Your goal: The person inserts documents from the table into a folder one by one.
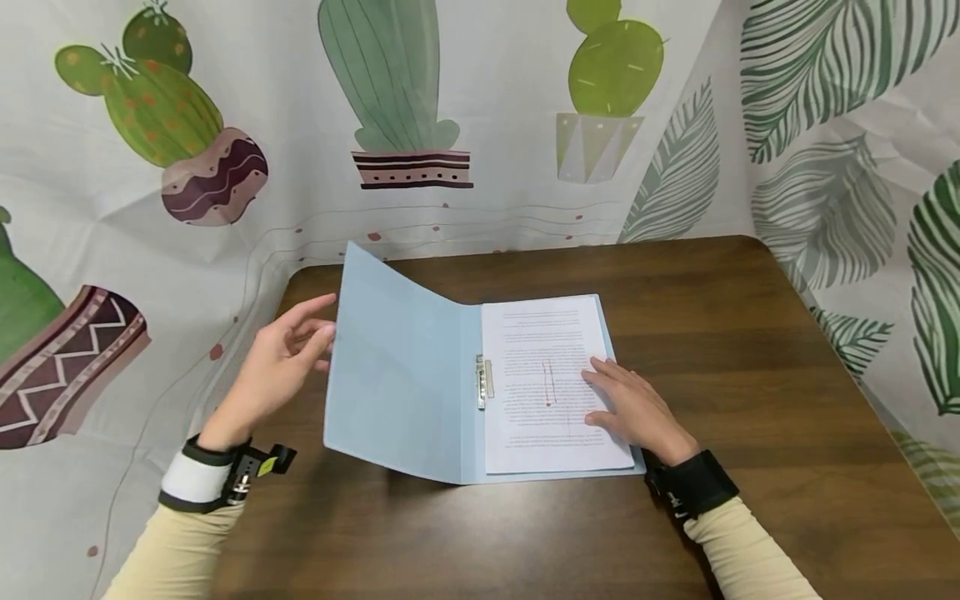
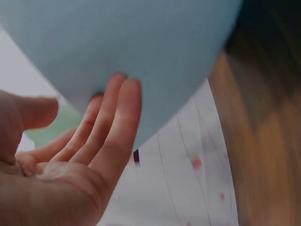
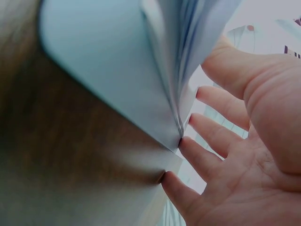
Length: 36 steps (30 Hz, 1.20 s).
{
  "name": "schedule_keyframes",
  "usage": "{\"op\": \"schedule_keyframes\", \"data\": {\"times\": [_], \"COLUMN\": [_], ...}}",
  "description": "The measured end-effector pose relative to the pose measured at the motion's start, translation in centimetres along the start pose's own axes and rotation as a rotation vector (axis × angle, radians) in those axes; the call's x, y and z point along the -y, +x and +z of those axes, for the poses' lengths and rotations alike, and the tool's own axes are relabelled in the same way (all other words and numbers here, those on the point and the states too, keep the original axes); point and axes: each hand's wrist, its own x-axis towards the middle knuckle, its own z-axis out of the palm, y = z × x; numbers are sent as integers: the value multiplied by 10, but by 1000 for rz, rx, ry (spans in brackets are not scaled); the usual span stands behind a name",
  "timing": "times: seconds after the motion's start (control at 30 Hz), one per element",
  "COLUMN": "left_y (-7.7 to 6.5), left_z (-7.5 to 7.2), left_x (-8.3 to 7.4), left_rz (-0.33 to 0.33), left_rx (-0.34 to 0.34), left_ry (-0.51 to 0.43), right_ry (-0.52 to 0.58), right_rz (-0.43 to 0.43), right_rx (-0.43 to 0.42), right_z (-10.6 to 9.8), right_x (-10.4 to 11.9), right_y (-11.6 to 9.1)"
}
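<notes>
A light blue folder (image 1: 397, 367) lies spread on the table, its left cover raised at an angle. Printed white sheets (image 1: 536, 433) lie on its right side, beside a metal clip (image 1: 482, 382) near the spine. My left hand (image 1: 281, 358) is at the cover's outer edge. In the left wrist view, its extended fingers (image 2: 124, 110) are against the outside of the cover (image 2: 155, 42), with the thumb apart from them. My right hand (image 1: 637, 408) rests on the right part of the sheets with fingers spread. In the right wrist view, those fingertips meet the edges of the paper stack (image 3: 188, 52).
The brown wooden table (image 1: 720, 333) extends around the folder. Behind it hangs a white cloth (image 1: 510, 100) printed with cacti and leaves. A band with a small device (image 1: 251, 475) is on my left wrist, and a black band (image 1: 697, 483) on my right.
</notes>
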Motion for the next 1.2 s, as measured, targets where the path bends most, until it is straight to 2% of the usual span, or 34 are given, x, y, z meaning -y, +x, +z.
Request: {"op": "schedule_keyframes", "data": {"times": [0.13,0.23,0.33,0.53,0.63,0.77,0.9,1.0,1.1,1.2], "left_y": [5,9,15,28,33,39,42,43,43,43], "left_z": [32,60,88,136,154,175,193,202,210,217], "left_x": [-8,-10,-11,-4,1,7,10,12,13,14], "left_rz": [85,125,179,297,317,309,340,368,384,407], "left_rx": [-23,-12,17,105,157,213,237,250,263,274], "left_ry": [-110,-160,-132,42,96,186,263,300,338,386], "right_ry": [-10,-12,-13,-8,-10,-27,-6,35,65,65], "right_rz": [-5,-8,-2,-11,-32,-76,-174,-214,-191,-167], "right_rx": [-2,-3,4,4,-2,-27,-102,-168,-191,-163], "right_z": [1,4,6,8,8,6,3,2,1,-1], "right_x": [0,0,0,-1,0,-2,-7,-9,-10,-11], "right_y": [-1,-1,-1,1,2,0,-2,-6,-11,-12]}}
